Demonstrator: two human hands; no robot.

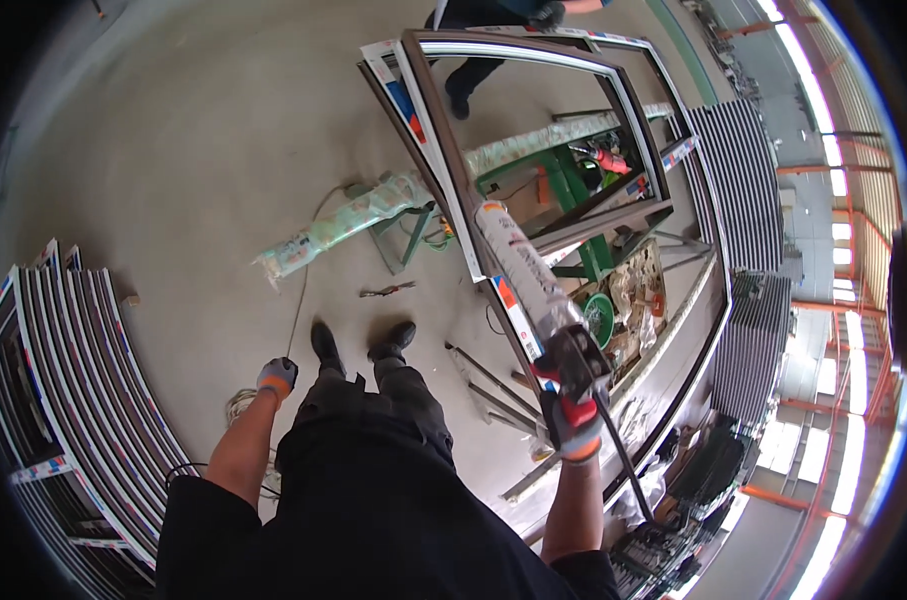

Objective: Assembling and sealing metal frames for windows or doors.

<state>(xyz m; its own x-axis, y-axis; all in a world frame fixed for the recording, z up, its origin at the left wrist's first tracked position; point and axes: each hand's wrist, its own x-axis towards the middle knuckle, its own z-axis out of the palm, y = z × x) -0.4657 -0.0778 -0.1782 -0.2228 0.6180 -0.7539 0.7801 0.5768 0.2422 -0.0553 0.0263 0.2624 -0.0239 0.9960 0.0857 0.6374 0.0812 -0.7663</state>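
My right hand [573,425], in a grey and orange glove, grips the handle of a caulking gun [526,268]. Its white tube points forward, and its thin rod runs back past my wrist. Beyond the gun, a brown window frame [443,130] with an inner sash rests on supports; the gun's tube overlaps it in view. My left hand [277,376], gloved too, hangs low beside my leg with curled fingers. What it holds, if anything, is hidden. A thin cord [301,300] passes behind that hand; I cannot tell whether they touch.
Film-wrapped beams [348,225] lie across green stands [405,240]. A green bowl [597,318] sits among clutter on the right. Stacked frames [83,350] stand at left, with more stacked profiles [738,185] at far right. A co-worker [488,15] stands behind the window frame. A dark tool [387,290] lies on the floor.
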